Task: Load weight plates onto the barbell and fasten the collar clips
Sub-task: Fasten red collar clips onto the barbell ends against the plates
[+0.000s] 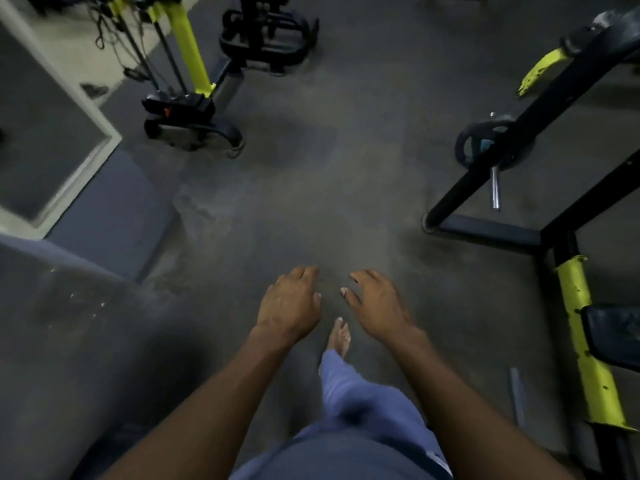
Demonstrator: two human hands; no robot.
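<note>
Hovering low centre, left hand (pixel 290 303) and right hand (pixel 377 304) hang with loosely curled fingers, grasping nothing, above a bare foot (pixel 341 336) on the grey floor (pixel 311 209). Farther off, right of frame, a dark round weight plate (pixel 485 142) with grip holes sits on a chrome peg (pixel 495 188) of the black-and-yellow rack (pixel 540 109); its blue label is unreadable.

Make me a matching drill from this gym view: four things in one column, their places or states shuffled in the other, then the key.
Things:
1. left hand
2. weight plate
3. bare foot
4. yellow upright

Places or states:
A. on the rack's peg, upper right
B. lower right, on the black rack frame
C. held out, empty, fingers relaxed
D. on the floor below the hands

Pairs: 1-C, 2-A, 3-D, 4-B
</note>
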